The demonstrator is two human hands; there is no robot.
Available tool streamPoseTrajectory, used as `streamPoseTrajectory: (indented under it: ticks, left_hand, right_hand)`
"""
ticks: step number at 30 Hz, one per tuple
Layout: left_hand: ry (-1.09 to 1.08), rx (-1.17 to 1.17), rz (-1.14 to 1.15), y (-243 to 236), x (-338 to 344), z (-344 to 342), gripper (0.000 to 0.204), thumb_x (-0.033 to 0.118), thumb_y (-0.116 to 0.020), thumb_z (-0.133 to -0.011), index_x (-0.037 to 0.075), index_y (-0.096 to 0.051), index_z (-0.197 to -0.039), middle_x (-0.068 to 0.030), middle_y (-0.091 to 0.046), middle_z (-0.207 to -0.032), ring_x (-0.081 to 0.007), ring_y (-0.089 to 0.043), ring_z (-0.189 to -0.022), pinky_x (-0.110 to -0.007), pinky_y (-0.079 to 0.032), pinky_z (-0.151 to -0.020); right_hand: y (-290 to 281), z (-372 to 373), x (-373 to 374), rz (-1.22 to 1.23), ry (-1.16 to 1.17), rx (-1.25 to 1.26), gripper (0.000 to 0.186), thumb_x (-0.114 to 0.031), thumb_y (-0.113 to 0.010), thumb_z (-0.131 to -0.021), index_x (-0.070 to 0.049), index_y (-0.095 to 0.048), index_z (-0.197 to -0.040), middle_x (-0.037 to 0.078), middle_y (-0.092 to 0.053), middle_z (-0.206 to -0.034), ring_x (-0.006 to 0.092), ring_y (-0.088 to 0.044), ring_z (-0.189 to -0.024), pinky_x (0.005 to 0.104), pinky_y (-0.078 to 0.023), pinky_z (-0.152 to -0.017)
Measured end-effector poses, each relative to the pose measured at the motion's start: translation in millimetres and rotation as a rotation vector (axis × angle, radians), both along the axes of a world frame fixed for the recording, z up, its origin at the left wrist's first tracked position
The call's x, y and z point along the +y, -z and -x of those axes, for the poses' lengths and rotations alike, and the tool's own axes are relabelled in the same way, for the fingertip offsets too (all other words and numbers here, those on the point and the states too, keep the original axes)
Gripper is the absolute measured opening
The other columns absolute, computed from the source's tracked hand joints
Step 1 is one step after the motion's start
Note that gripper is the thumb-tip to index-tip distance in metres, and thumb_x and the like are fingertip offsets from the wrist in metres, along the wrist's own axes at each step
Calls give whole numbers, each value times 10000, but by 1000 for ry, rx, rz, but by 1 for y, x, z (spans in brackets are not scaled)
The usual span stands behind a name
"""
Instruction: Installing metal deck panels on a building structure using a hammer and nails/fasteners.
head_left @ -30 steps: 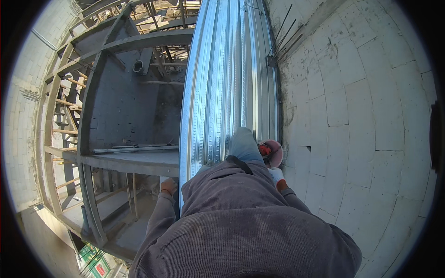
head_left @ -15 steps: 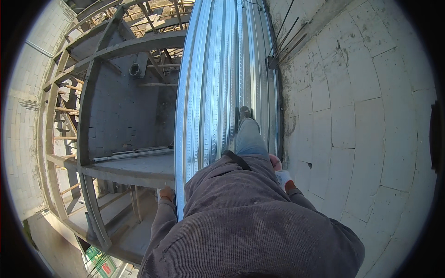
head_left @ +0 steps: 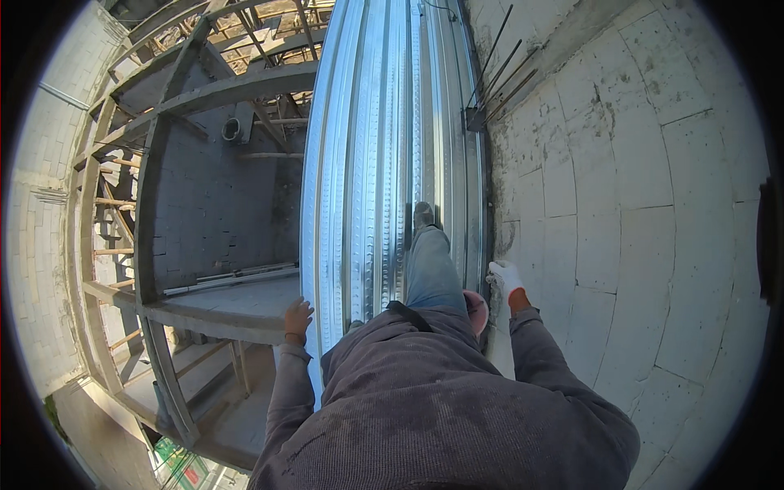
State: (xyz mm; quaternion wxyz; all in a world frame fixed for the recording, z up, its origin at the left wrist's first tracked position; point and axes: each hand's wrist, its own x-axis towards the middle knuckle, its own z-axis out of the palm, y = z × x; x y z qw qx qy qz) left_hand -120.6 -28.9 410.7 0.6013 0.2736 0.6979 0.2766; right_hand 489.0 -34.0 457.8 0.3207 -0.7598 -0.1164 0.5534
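Note:
My left hand [head_left: 298,318] hangs at the left edge of the ribbed metal decking [head_left: 371,163], its fingers apart with nothing in them. My right hand [head_left: 506,278] wears a white glove with an orange cuff. It is held out beside the block wall [head_left: 604,220], fingers loosely bent and apart, with no object visible in it. A pink bucket [head_left: 477,314] shows by my right leg, partly hidden by my body. My shoe [head_left: 423,214] stands forward on the decking.
Left of the decking the surface drops away to a concrete frame [head_left: 229,86] with wooden props and lower floors. Dark steel bars [head_left: 502,69] stick out by the right wall, ahead of me. A pipe opening [head_left: 233,129] shows at the far left.
Both hands have swung forward and out from my sides; the right one has moved away from the bucket area. More of the pink bucket now shows. A second shoe tip appears at left.

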Motion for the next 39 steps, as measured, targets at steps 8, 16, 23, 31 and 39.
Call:
streamPoseTrajectory:
  ticks: [8,16,23,31,39]
  left_hand:
    - [1352,875,-191,68,-73,39,205,217,-701,-765,105,-652,-931,-61,-658,-922,-242,-653,-898,-414,-530,-703]
    - [-97,53,463,27,21,-96,390,143,-582,-881,33,-547,-1253,-94,-652,-957,-170,-643,-772,-292,-473,-558]
    - [167,57,193,-37,193,-211,447,199,-524,-949,21,-453,-1353,-132,-609,-1193,-206,-614,-1061,-321,-498,-843]
    - [132,177,261,-21,146,-195,455,201,-548,-930,14,-471,-1337,-137,-622,-1179,-199,-624,-1025,-310,-495,-815]
    - [33,145,479,4,106,-197,444,197,-576,-909,21,-501,-1310,-115,-649,-1087,-205,-638,-972,-344,-507,-790]
  right_hand:
    - [44,-53,137,-37,-405,-354,437,-289,-690,-791,38,-643,-1078,130,-683,-905,229,-651,-834,340,-505,-732]
    - [-34,-176,519,-454,-205,-699,849,-420,-749,-729,52,-413,-1348,261,-508,-1315,386,-505,-1204,419,-410,-989]
    - [-29,-278,675,-618,-94,-489,600,-314,-769,-772,43,-562,-1208,105,-640,-1041,188,-591,-917,322,-445,-785]
    - [15,-241,701,-302,-297,-898,544,-445,-638,-828,84,-664,-955,233,-679,-938,370,-648,-884,416,-476,-767]
    - [25,-263,707,-342,-411,-1029,551,-434,-596,-829,103,-654,-937,295,-650,-968,422,-615,-962,445,-465,-810]
